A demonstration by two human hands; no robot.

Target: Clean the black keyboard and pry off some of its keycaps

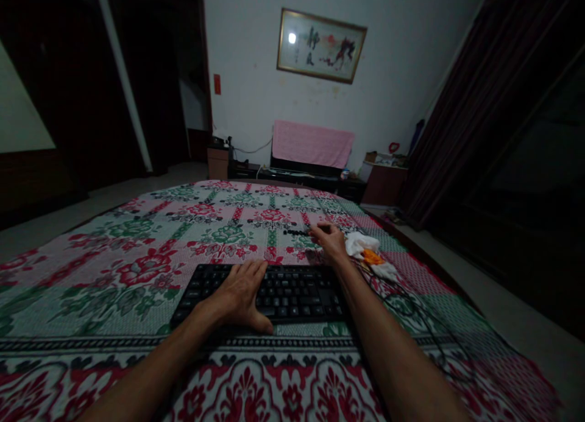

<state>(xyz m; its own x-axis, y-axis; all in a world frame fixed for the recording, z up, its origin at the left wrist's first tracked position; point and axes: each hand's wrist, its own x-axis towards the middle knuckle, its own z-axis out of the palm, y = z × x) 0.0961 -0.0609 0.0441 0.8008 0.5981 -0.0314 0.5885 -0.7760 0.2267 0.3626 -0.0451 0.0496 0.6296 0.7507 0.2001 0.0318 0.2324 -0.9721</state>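
A black keyboard lies on the patterned bedspread in front of me. Across its left half rests my left hand, fingers stretched toward the far edge and thumb out by the near edge. My right hand is beyond the keyboard's right end, its fingers pinched together. Whatever is between those fingertips is too small and dark to make out. Just left of them, several small black pieces form a short row on the cloth. My right forearm covers the keyboard's right end.
White and orange cloths or wrappers lie right of my right hand. A loose black cable trails over the bedspread on the right. Beyond the bed stand a low cabinet and a screen draped with a pink towel.
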